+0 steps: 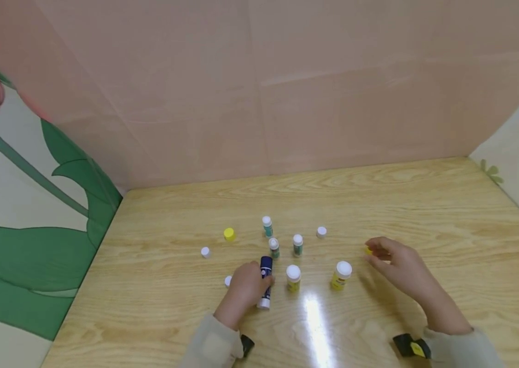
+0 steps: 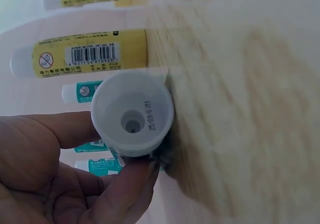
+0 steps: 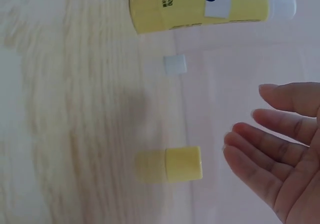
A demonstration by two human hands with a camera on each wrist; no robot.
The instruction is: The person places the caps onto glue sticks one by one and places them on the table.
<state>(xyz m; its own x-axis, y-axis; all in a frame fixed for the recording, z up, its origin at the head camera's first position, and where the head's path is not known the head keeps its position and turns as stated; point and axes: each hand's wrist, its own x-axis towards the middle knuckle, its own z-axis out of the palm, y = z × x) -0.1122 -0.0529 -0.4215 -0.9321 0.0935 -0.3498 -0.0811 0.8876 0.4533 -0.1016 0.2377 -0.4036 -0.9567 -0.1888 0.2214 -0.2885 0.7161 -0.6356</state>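
A navy glue stick [image 1: 266, 276] with a white base [image 2: 133, 113] is pinched between the thumb and fingers of my left hand [image 1: 246, 284]. It leans near the tabletop, dark end away from me, and the left wrist view looks straight onto its white bottom. My right hand [image 1: 395, 266] hovers over the table with fingers loosely extended and nothing between them. Just past those fingertips stands a yellow cap [image 3: 183, 163], mostly covered by the hand in the head view. Two yellow glue sticks with white tops, a left one [image 1: 293, 279] and a right one [image 1: 341, 276], stand between my hands.
Several small teal glue sticks [image 1: 298, 246] stand farther back. Loose caps lie around: a yellow one [image 1: 229, 234], a white one at the left [image 1: 205, 252], one behind [image 1: 321, 232], and another [image 1: 228, 281] beside my left hand. A pink backdrop [image 1: 259, 102] closes off the back.
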